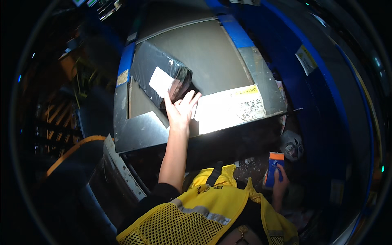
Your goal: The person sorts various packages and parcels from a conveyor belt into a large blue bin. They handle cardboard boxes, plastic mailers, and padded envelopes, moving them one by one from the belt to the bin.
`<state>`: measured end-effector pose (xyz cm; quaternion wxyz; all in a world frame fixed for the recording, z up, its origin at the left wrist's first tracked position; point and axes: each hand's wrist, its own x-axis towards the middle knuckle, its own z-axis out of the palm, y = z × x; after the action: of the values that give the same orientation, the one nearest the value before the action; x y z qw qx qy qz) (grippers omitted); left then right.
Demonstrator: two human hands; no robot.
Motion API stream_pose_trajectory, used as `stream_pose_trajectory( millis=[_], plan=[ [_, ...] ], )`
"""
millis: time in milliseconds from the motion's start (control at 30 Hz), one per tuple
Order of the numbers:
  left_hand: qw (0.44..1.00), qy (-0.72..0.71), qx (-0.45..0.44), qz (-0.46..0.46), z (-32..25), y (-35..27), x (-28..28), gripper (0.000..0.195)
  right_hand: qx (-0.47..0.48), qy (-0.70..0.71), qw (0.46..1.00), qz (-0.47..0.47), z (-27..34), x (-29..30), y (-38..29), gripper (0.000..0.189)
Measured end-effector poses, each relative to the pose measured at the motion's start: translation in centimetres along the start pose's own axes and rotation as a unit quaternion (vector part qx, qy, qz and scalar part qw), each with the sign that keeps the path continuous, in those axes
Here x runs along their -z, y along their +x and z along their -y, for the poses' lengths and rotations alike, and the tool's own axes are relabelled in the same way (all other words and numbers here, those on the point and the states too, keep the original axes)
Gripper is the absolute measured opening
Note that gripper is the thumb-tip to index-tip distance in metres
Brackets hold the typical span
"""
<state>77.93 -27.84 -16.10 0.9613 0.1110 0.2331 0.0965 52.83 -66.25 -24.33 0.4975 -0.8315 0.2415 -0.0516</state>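
Observation:
My left hand (180, 108) reaches over the near edge of a conveyor belt (211, 58), its fingers apart, at the near end of a black plastic-wrapped parcel (145, 65). The parcel lies slanted on the belt's left part and bears a white label (161, 82). Whether the fingers press on it or only lie against it, I cannot tell. Low on the right, away from the belt, my right hand (279, 179) grips a small blue box with an orange end (275, 163), thumb across its face.
A metal frame (142, 131) with a warning sticker (231, 108) borders the belt. A blue wall panel (318, 101) rises at the right. At the lower left stand a worn metal edge (122, 165) and a curved orange tube (75, 149). A crumpled pale bag (291, 145) lies below the frame.

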Motion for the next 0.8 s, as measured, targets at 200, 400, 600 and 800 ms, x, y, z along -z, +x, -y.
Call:
stream_pose_trajectory(
  millis=[200,400,600,800],
  plan=[
    [0.928,0.327,0.165,0.069,13.3,-6.7,0.8,0.022,-0.140,0.031,0.990,-0.019,-1.4,2.4,-2.6,0.035],
    [0.772,0.496,0.360,0.168,25.0,-10.7,7.9,0.012,-0.214,0.094,0.971,-0.047,-9.7,4.6,-6.8,0.035],
    [0.528,0.703,0.466,0.101,37.7,-16.3,18.1,0.019,-0.281,0.231,0.918,-0.157,-24.9,2.4,-10.0,0.036],
    [0.226,0.659,0.637,0.330,50.3,-10.1,39.9,0.025,-0.365,0.235,0.871,-0.229,-34.8,5.8,-7.2,0.038]
  ],
)
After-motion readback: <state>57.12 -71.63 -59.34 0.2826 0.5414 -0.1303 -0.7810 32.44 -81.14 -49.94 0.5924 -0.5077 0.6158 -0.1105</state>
